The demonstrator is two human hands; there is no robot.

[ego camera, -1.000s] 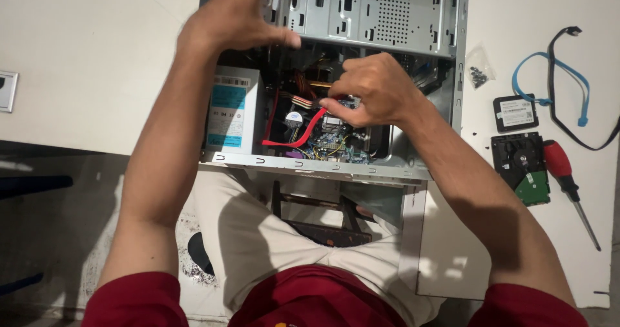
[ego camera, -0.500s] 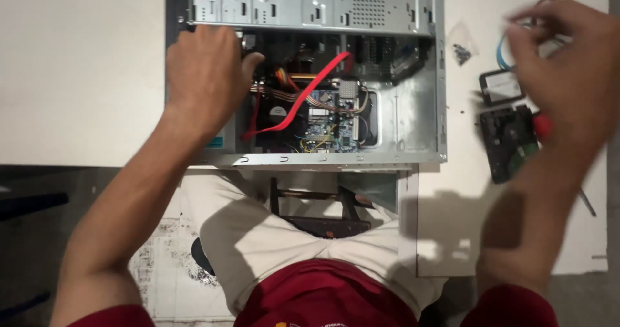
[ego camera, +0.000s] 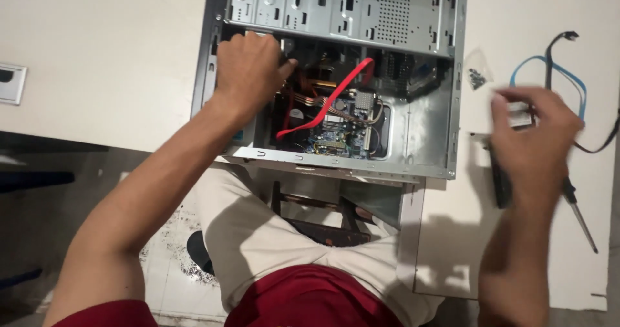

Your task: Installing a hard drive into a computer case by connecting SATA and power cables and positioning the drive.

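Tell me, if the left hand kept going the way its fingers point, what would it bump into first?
The left hand points into the open computer case. It would likely meet the dark part at its fingertips first, then the metal drive bays beyond. Depth is hard to judge from above.

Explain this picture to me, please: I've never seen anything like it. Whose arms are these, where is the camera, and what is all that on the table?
The camera sits on a person's head and looks down, so the two bare arms are that person's own. On the white table lies an open computer case on its side, with its circuit board and a red flat cable showing. The left hand reaches into the case at its left side; what it touches there is hidden. The right hand is off to the right of the case, holding a small flat part, too blurred to name. Near it lie a blue cable, a black cable, a small bag of screws and a screwdriver.
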